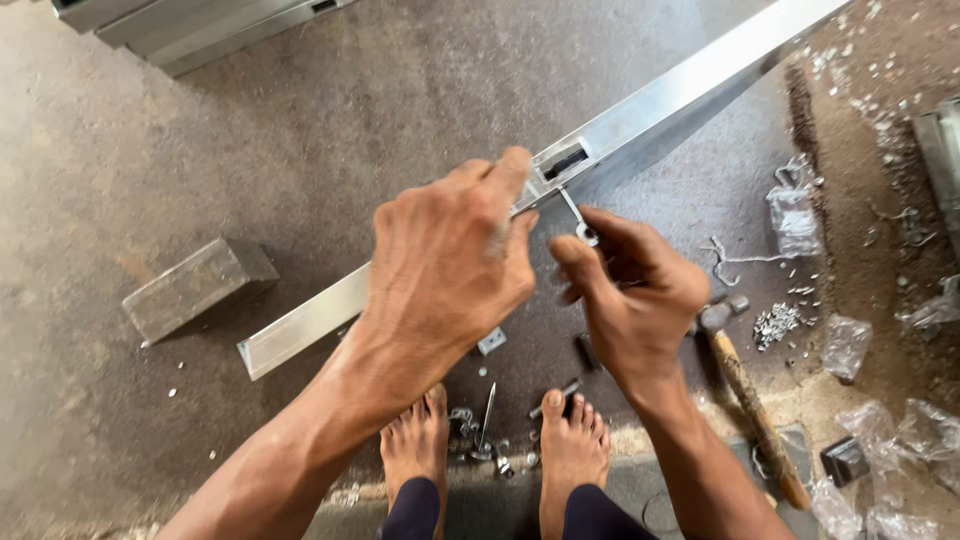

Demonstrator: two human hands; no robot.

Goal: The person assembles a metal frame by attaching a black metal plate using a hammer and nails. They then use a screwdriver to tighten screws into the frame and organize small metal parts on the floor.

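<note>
Left hand clamps down on the long shiny metal bar, raised over the concrete floor. Right hand pinches a small bent key at the bar's slot. Fitting looks partway seated, not finished. Wooden-handled hammer lies beside the bare feet.

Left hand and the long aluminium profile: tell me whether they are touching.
Touching. The head view shows the left hand lying on the long aluminium profile, its fingers curled over the top face beside the rectangular slot, with no gap visible.
</note>
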